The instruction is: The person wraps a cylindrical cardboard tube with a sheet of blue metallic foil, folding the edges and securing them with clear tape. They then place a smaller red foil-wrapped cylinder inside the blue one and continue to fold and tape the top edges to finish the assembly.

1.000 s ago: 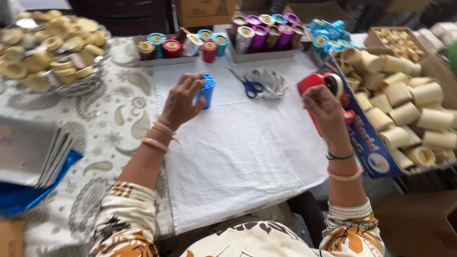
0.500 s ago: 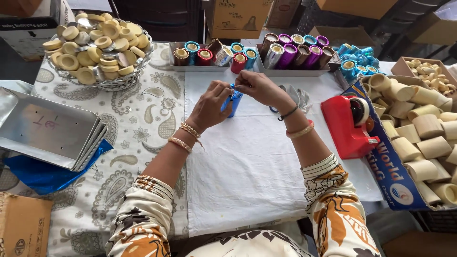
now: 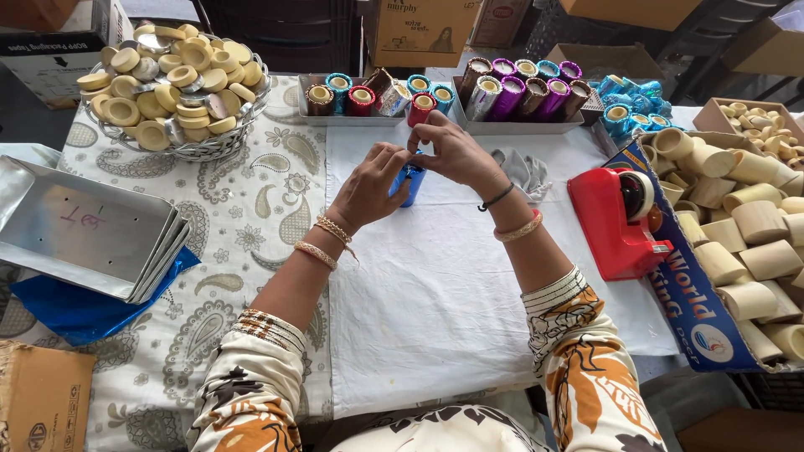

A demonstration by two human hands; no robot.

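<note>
Both hands are meeting over the white cloth (image 3: pixel 435 285), just in front of the two grey trays of finished tubes. The left hand (image 3: pixel 368 188) is curling around a blue foil-wrapped tube (image 3: pixel 409 180), fingers closed on its left side with the thumb and forefinger pinching near the top. The right hand (image 3: pixel 452 151) is coming in from the right and above, its fingertips bent down and pressing at the tube's upper end; whether a strip of tape is caught between those fingertips cannot be told, since the hands are covering that part. The tube is standing roughly upright, long axis near vertical with a slight lean toward the wearer, lower end showing below the palms and resting on or just above the cloth. It is lying between the two hands, so neither has to reach: the left is carrying the body, the right is working the top. The red tape dispenser (image 3: pixel 615 222) is sitting to the right, well apart from the tube and nearer the right hand. Beyond it a printed carton (image 3: pixel 703 318) is holding bare cream-coloured tubes (image 3: pixel 745 243). At far left a wire basket (image 3: pixel 197 151) is heaped with cream round caps (image 3: pixel 167 92), and stacked metal trays (image 3: pixel 92 238) are lying on blue foil (image 3: pixel 79 305).
</note>
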